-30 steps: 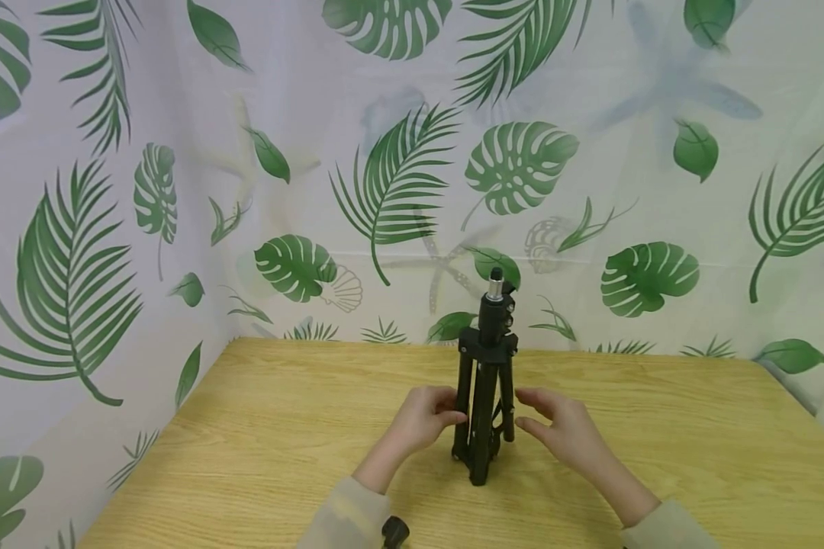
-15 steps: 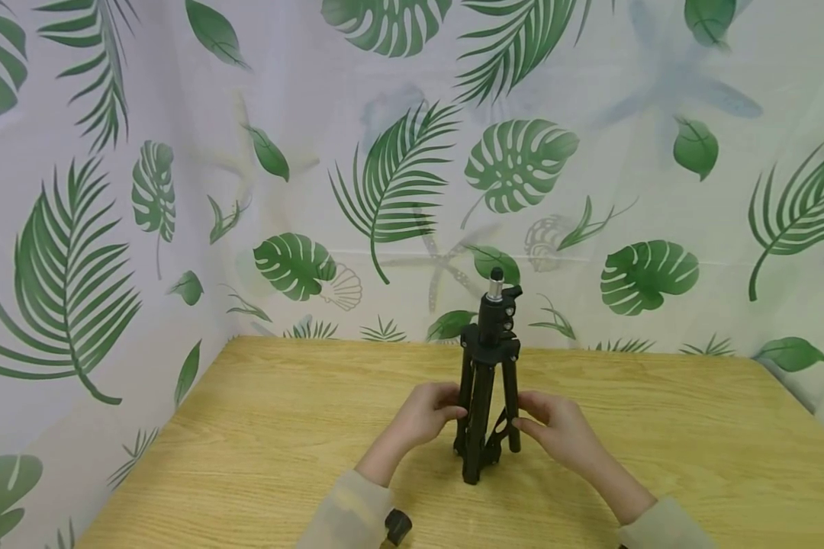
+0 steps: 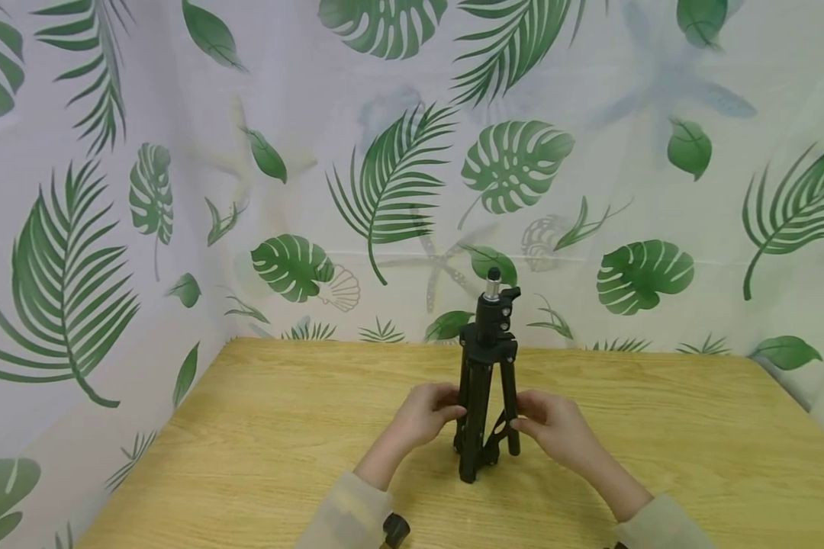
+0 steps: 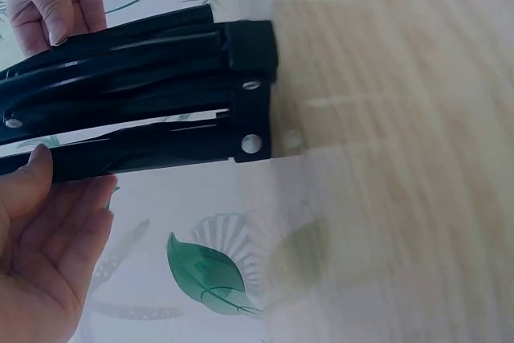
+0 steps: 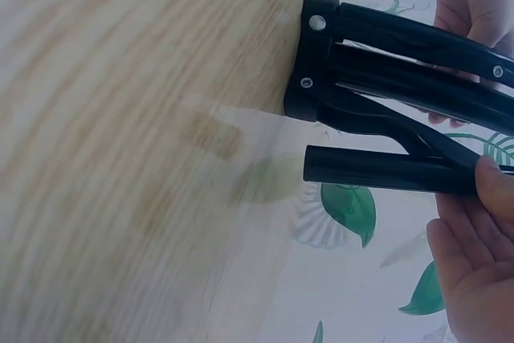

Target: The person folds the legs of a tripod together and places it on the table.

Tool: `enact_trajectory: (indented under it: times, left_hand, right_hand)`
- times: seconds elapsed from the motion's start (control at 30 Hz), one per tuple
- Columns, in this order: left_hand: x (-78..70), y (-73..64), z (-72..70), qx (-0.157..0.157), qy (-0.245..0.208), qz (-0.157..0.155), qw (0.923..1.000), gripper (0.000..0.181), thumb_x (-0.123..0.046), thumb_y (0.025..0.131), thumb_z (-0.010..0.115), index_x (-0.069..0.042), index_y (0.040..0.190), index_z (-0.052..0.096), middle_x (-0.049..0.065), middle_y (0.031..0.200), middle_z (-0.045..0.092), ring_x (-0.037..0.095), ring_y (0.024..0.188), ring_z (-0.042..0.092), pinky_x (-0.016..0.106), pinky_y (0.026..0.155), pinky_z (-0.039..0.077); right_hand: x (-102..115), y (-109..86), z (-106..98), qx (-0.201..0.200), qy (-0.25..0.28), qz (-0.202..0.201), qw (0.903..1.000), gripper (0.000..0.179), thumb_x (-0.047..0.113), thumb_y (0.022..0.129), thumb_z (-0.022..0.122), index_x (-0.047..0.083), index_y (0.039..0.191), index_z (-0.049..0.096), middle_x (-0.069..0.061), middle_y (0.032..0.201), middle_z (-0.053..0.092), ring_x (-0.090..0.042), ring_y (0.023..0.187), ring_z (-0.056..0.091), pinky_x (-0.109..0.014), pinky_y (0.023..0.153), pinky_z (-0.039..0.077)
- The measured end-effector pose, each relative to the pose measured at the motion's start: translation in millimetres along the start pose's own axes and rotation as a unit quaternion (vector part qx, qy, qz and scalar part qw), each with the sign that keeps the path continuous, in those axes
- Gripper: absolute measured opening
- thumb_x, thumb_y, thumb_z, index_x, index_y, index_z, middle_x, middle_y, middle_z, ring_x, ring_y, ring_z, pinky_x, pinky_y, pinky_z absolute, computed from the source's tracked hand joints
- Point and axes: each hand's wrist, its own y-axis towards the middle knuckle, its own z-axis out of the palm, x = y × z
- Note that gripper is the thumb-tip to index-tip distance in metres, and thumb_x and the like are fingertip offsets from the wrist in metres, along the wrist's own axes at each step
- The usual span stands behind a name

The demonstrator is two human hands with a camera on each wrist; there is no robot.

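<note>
A black light stand with a silver spigot on top stands upright on the wooden table, its legs folded nearly together. My left hand pinches the left leg between thumb and fingers; in the left wrist view that thumb lies across the tube. On the other side, my right hand grips the right leg, which angles slightly away from the centre. In the right wrist view a brace links this leg to the lower hub. The leg tubes partly hide the fingertips of both hands.
A small black part lies by my left sleeve at the front edge of view. The wood-grain table ends against a white curtain printed with green leaves at the back and left.
My right hand, a little apart from the stand at first, now grips the right leg. That leg has swung slightly outward, and the stand has turned a little. My left hand has barely moved.
</note>
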Motion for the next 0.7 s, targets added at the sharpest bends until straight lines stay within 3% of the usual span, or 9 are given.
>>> enact_trajectory:
  times: [0.23,0.43,0.7]
  left_hand:
    - [3.8,-9.7,-5.3,-0.054,-0.026,0.012,0.9981,0.024,-0.011,0.085,0.059,0.001,0.106,0.061,0.012,0.1,0.063,0.02,0.086,0.061,0.023,0.07,0.047]
    - [-4.8,-17.4,-10.2,-0.062,-0.045,0.012,0.997,0.024,-0.016,0.083,0.062,0.0,0.101,0.063,0.01,0.096,0.063,0.019,0.083,0.061,0.023,0.069,0.048]
    - [-8.2,-20.2,-4.3,-0.057,-0.067,-0.001,0.9961,0.025,-0.017,0.079,0.067,0.0,0.097,0.064,0.008,0.094,0.064,0.016,0.083,0.06,0.021,0.069,0.047]
  right_hand:
    - [3,-4.5,1,-0.009,-0.005,0.014,0.9998,0.022,-0.002,0.076,0.065,-0.004,0.098,0.062,-0.014,0.093,0.064,-0.028,0.089,0.06,-0.031,0.074,0.049]
    - [7,-9.5,2,-0.032,-0.023,0.017,0.9991,0.022,0.003,0.075,0.068,-0.002,0.096,0.062,-0.011,0.09,0.064,-0.027,0.087,0.061,-0.034,0.074,0.048]
    - [11,-13.9,5,-0.057,-0.037,0.027,0.9973,0.02,0.009,0.072,0.073,0.001,0.089,0.064,-0.008,0.084,0.065,-0.027,0.083,0.061,-0.038,0.072,0.049]
